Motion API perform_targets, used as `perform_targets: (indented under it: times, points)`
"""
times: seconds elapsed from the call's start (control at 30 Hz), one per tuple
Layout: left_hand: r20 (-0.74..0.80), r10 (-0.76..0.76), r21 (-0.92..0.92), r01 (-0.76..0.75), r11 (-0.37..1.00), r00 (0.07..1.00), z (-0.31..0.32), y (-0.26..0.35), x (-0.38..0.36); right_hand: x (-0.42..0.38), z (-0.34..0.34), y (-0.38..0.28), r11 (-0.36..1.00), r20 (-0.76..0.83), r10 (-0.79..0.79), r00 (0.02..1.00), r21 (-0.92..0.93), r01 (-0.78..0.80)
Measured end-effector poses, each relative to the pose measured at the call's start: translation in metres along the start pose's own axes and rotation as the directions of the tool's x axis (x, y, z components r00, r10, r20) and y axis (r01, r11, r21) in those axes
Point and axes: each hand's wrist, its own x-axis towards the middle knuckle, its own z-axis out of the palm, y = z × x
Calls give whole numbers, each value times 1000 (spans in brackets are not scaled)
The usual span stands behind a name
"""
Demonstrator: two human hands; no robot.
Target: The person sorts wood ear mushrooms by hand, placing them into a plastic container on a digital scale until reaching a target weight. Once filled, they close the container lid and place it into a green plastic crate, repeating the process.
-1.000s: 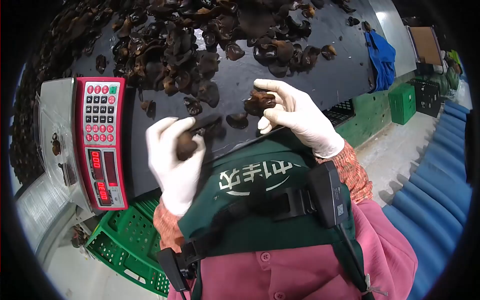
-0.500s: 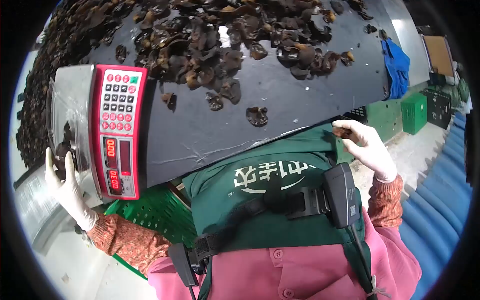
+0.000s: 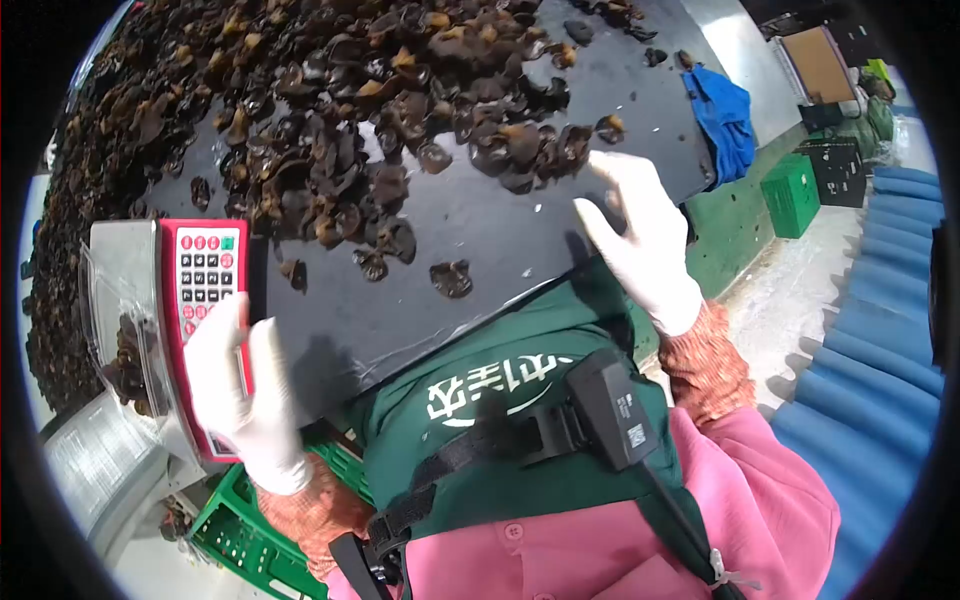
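My left hand [image 3: 245, 390], in a white glove, is over the front of the red digital scale [image 3: 172, 320]. Its fingers are apart and hold nothing, and they cover the display and part of the keypad. A small heap of dark wood ear mushrooms [image 3: 128, 365] lies on the scale's clear-covered pan [image 3: 110, 260], left of that hand. My right hand [image 3: 645, 245], also gloved, hovers above the table's near edge with thumb and forefinger spread, close to the wood ear pile [image 3: 400, 110]. I cannot make out whether a small bit sits behind its thumb.
A dark table [image 3: 350, 320] carries the mushrooms, with single pieces [image 3: 451, 279] near its front. A blue cloth [image 3: 722, 120] hangs at the right corner. Green crates [image 3: 790, 195] stand on the floor, one [image 3: 270, 540] below the scale. Blue corrugated sheeting [image 3: 860, 330] lies at right.
My left hand has left the mushrooms on the pan and moved right over the scale's front. My right hand has moved up and left towards the pile, its pinch on a mushroom piece opened. The view has shifted.
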Motion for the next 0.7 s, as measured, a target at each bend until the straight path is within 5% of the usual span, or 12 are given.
perform_targets:
  times: [0.03, 0.13, 0.43, 0.57, 0.7]
  points:
    - [71, 113, 11, -114, 993, 991, 19, 11, 3, 14, 4, -1, 998, -86, 0, 996, -61, -5]
    - [165, 120, -237, -78, 968, 979, 64, 39, 1, 41, 24, -4, 984, -153, -40, 987, -176, 13]
    - [262, 181, -449, -47, 892, 948, 101, 63, 1, 49, 62, 6, 964, -52, -161, 986, -224, 145]
    - [462, -25, -602, 334, 725, 887, 102, 73, 5, 43, 58, 27, 977, -122, -205, 971, -78, 196]
    - [741, -79, -637, 735, 232, 667, 112, 80, 18, 54, 57, 16, 974, -174, -72, 982, 199, 107]
